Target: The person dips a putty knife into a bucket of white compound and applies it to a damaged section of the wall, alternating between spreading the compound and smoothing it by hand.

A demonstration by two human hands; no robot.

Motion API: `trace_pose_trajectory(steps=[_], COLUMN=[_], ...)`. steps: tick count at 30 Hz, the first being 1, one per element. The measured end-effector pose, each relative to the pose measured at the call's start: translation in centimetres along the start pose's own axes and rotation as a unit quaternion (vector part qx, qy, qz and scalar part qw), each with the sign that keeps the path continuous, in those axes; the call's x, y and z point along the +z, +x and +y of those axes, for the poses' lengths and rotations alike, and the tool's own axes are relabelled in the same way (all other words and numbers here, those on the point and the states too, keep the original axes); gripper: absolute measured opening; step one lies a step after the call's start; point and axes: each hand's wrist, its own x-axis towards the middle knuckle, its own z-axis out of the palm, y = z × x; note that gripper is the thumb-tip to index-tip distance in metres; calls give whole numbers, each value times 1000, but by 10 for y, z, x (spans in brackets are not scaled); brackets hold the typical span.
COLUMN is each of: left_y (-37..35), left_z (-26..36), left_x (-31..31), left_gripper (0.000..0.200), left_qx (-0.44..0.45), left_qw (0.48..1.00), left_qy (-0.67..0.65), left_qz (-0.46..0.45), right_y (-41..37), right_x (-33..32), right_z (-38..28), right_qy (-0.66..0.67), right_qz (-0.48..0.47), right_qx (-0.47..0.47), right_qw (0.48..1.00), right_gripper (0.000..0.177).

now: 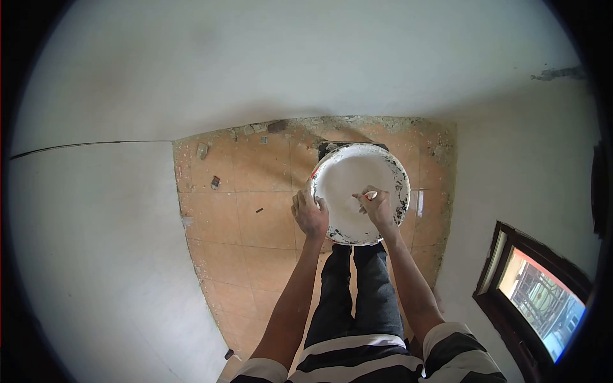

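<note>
A round white tub [407, 191] with dark chips and a little red on its rim stands in front of my legs. Smooth white paste [345, 175] fills the inside, like wall paint or filler. My left hand [311, 214] is closed over the tub's left rim, the thumb on the inner side and the fingers outside. Above the paste, toward the right side, my right hand [377, 205] is curled around a small object with a pale end. Most of that object is hidden by the fingers, and I cannot tell its kind.
Behind the tub shows a dark stand [327, 148]. Orange floor tiles [255, 217] carry splatters and small debris, including a brown chunk [215, 182]. Pale walls [287, 64] enclose the spot on several sides. A dark-framed window [543, 297] is at lower right.
</note>
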Motion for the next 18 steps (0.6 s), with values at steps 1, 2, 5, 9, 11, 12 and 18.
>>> trace_pose_trajectory(steps=[1, 2, 5, 9, 11, 12, 18], left_y=[0, 0, -2, -3, -2, -2, -2], left_z=[0, 0, -2, -5, -3, -3, -3], left_x=[0, 1, 2, 5, 4, 5, 5], left_gripper=[67, 67, 66, 64, 61, 59, 54], left_qx=[1, -2, -1, 5, 12, 17, 12], left_qw=[1000, 1000, 1000, 1000, 1000, 1000, 1000], left_qy=[0, 1, 8, 19, 10, 1, 10], left_qz=[0, -2, -1, 7, 14, 23, 23], right_y=[-1, 0, 1, 7, 18, 22, 49], right_x=[5, 10, 19, 26, 27, 28, 38], right_z=[4, 8, 11, 20, 32, 36, 30], right_qy=[37, 74, 52, 4, -70, -71, -274], right_qz=[14, 27, 29, 41, -9, -8, -65], right_qx=[30, 59, 87, 76, 92, 92, 0], right_qw=[999, 995, 994, 996, 993, 993, 960], right_gripper=[20, 20, 26, 28, 31, 31, 35])
